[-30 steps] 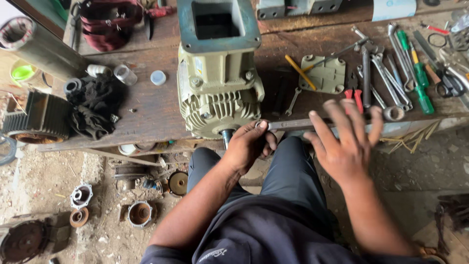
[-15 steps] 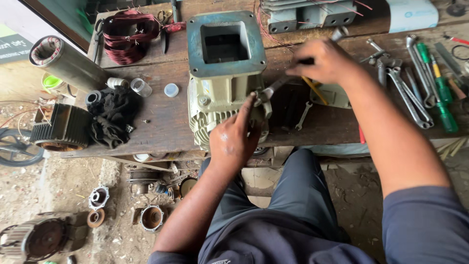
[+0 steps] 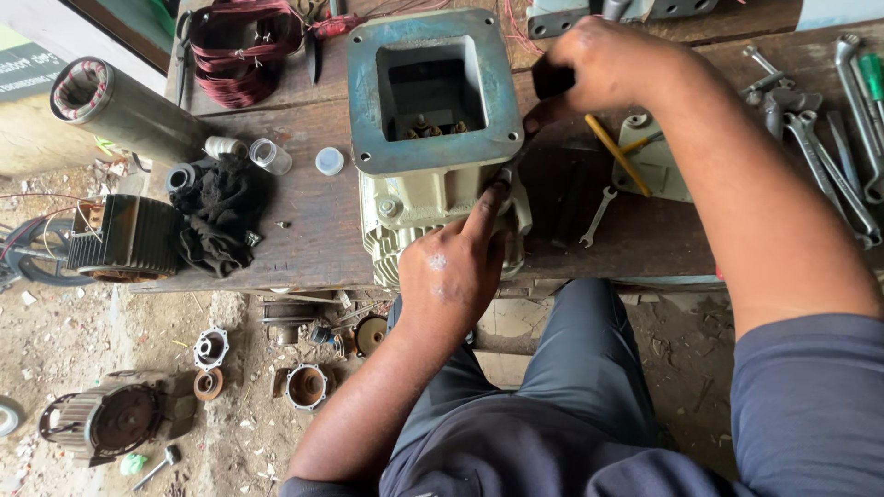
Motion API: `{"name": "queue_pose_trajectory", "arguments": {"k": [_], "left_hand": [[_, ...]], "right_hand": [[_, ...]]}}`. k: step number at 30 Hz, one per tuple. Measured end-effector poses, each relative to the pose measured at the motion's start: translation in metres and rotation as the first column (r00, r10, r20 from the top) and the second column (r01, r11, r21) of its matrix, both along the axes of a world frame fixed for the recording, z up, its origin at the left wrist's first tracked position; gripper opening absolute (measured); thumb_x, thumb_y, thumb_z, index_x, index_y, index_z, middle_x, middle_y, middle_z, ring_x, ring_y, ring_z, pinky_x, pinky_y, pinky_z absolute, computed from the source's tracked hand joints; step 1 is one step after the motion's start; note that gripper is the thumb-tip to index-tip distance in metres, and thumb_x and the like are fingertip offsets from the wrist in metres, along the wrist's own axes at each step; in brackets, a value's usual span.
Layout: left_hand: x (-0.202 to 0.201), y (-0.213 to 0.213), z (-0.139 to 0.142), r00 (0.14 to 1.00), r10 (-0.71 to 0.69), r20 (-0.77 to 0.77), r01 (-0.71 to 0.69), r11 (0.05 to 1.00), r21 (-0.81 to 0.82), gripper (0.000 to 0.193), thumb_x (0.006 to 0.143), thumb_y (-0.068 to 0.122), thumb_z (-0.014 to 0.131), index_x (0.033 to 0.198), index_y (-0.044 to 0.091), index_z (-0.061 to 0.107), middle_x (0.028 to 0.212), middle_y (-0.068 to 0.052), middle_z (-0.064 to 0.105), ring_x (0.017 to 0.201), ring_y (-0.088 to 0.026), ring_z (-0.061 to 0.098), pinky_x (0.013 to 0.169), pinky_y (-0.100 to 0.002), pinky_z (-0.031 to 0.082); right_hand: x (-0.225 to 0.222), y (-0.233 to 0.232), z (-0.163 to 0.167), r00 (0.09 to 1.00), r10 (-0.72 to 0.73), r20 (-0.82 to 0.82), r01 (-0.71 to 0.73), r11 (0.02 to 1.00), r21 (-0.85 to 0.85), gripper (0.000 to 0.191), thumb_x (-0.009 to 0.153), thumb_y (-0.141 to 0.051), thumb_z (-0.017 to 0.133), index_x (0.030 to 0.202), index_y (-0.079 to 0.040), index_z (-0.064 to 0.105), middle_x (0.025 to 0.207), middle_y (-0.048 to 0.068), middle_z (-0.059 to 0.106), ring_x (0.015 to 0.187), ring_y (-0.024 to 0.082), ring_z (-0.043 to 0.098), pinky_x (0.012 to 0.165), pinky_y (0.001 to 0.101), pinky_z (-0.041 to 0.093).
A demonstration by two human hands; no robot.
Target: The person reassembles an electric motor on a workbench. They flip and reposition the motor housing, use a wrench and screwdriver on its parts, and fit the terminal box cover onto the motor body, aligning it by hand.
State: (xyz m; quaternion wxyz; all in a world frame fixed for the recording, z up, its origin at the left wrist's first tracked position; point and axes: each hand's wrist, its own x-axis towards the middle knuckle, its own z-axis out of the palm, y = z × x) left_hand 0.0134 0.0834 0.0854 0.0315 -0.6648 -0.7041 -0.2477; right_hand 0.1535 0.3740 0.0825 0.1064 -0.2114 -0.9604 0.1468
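Note:
A pale green electric motor housing with an open square terminal box stands on the wooden workbench in front of me. My left hand rests on the housing's right front corner, with a finger pressed against a bolt spot. My right hand is closed around the black handle of a screwdriver whose shaft slants down to that same corner. A yellow-handled tool and a small spanner lie just right of the motor.
Several spanners and pliers lie at the bench's right. A copper wire coil, a metal cylinder, a black rag and small caps lie left. Motor parts and bearings are scattered on the dirt floor.
My right hand went from the bench edge up to the tools and now holds a screwdriver against the motor. My left hand rose from the bench edge onto the housing's corner.

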Motion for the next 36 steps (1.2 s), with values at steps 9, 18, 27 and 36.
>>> {"name": "queue_pose_trajectory", "arguments": {"k": [9,18,27,36], "left_hand": [[0.0,0.007,-0.01,1.0,-0.028,-0.005,0.028,0.982,0.187,0.036,0.094,0.02,0.072,0.13,0.017,0.069,0.078,-0.007,0.067,0.067,-0.028,0.068,0.058,-0.043,0.052],[0.0,0.009,-0.016,1.0,0.024,-0.009,-0.022,0.978,0.208,0.03,0.094,0.026,0.073,0.124,0.021,0.072,0.075,-0.007,0.068,0.065,-0.029,0.068,0.056,-0.043,0.051],[-0.003,0.014,-0.034,0.999,0.025,-0.025,-0.017,0.956,0.292,0.035,0.093,0.026,0.073,0.127,0.019,0.071,0.077,-0.007,0.069,0.067,-0.028,0.069,0.058,-0.042,0.052],[-0.014,0.025,-0.053,0.996,-0.088,0.018,0.078,0.946,0.315,0.042,0.092,0.022,0.072,0.132,0.013,0.067,0.083,-0.012,0.071,0.072,-0.033,0.07,0.063,-0.045,0.055]], "right_hand": [[0.055,-0.054,-0.02,0.984,-0.112,-0.136,0.132,0.979,0.153,0.064,0.084,-0.063,0.079,0.088,0.0,0.072,0.085,0.02,0.072,0.082,0.035,0.072,0.081,0.0471,0.058],[0.096,-0.079,-0.021,0.976,-0.16,-0.148,0.209,0.885,0.415,0.059,0.084,-0.058,0.078,0.112,-0.006,0.073,0.111,0.014,0.073,0.106,0.03,0.07,0.1,0.0493,0.056],[0.148,-0.236,0.015,0.897,-0.437,-0.071,0.443,0.89,0.112,0.033,0.089,-0.016,0.076,0.121,-0.01,0.072,0.093,0.011,0.074,0.07,0.025,0.071,0.062,0.0366,0.057],[0.084,-0.35,0.016,0.849,-0.385,-0.361,0.33,0.921,-0.206,0.043,0.073,-0.027,0.089,0.108,-0.009,0.07,0.09,0.01,0.067,0.073,0.023,0.069,0.061,0.0375,0.057]]}}
